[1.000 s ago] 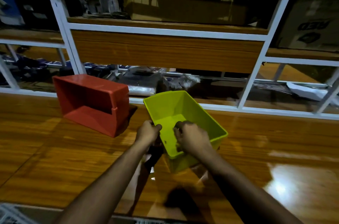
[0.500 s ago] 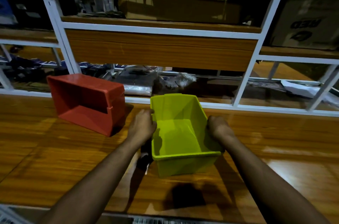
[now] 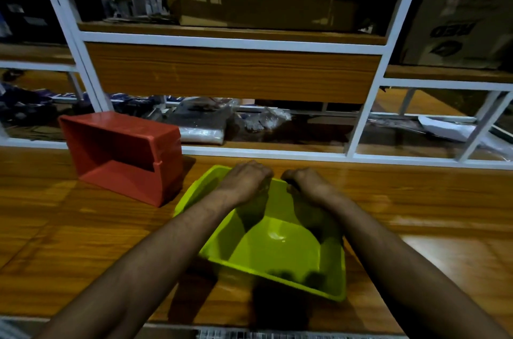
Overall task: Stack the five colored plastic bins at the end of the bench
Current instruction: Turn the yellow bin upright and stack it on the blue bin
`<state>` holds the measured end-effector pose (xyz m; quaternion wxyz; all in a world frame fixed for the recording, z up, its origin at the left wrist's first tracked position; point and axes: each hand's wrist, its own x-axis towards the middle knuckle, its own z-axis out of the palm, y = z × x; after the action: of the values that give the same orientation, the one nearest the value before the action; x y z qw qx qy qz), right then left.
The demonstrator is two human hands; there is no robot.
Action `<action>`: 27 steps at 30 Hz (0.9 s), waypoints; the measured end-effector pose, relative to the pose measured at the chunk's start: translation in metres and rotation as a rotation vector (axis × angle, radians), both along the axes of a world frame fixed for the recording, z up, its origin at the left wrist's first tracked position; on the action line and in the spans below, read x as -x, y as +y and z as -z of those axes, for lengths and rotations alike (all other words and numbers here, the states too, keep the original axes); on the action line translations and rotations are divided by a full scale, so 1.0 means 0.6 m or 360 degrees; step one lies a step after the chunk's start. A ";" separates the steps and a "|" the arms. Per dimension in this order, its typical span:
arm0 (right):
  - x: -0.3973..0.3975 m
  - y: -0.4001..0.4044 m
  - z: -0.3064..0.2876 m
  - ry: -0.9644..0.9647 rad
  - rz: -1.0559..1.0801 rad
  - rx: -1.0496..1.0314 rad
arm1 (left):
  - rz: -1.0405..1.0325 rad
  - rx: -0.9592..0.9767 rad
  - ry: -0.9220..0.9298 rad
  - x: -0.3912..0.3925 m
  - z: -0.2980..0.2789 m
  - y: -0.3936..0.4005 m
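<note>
A lime-green plastic bin (image 3: pixel 280 252) sits open side up on the wooden bench (image 3: pixel 55 227), close in front of me and turned at an angle. My left hand (image 3: pixel 245 180) and my right hand (image 3: pixel 308 183) both curl over its far rim, fingers closed on the edge. A red plastic bin (image 3: pixel 119 155) lies tipped on its side to the left, its opening facing left and toward me, apart from the green one. No other colored bins are in view.
White-framed shelving (image 3: pixel 227 44) with wood panels rises behind the bench. Plastic bags (image 3: pixel 202 119) and clutter lie on its low shelf. Cardboard boxes (image 3: pixel 455 28) fill the upper shelves. Bare bench extends to the right.
The green bin has turned and come nearer to me. My hands moved from its two sides to its far rim, close together.
</note>
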<state>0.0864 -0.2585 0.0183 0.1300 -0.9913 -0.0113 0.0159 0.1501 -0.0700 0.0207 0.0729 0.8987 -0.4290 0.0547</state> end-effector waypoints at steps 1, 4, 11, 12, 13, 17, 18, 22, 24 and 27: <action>0.002 0.004 -0.001 -0.0017 -0.0038 -0.0012 | -0.0008 -0.0014 -0.0016 0.002 0.004 -0.003; 0.002 0.009 -0.002 -0.0023 -0.0116 0.0084 | -0.0092 -0.0023 -0.0068 0.002 0.012 -0.006; 0.004 0.009 -0.009 -0.0343 -0.0088 0.0263 | -0.0342 0.0009 -0.0162 -0.017 0.026 0.014; 0.005 0.008 -0.007 -0.0340 -0.0061 0.0301 | -0.0393 0.0019 -0.0150 -0.020 0.027 0.020; 0.006 0.009 -0.007 -0.0338 -0.0032 0.0340 | -0.0450 0.0025 -0.0120 -0.024 0.027 0.027; 0.016 0.010 0.003 -0.0337 0.0105 0.0317 | -0.0694 0.0078 0.0047 -0.040 0.030 0.052; 0.020 0.009 0.009 -0.0359 0.0146 0.0283 | -0.0746 0.0114 0.0087 -0.043 0.031 0.058; 0.035 -0.002 0.041 -0.0475 0.0357 0.0144 | -0.0959 0.0365 0.0434 -0.052 0.029 0.087; 0.036 -0.010 0.057 -0.0524 0.0463 -0.0031 | -0.1012 0.0481 0.0633 -0.057 0.027 0.100; 0.034 -0.024 0.076 -0.0438 0.0675 -0.0616 | -0.1036 0.0755 0.0950 -0.061 0.032 0.115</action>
<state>0.0663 -0.2731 -0.0275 0.3138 -0.9213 0.1753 -0.1482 0.1864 -0.0011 0.0017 0.3739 0.9211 -0.0626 -0.0890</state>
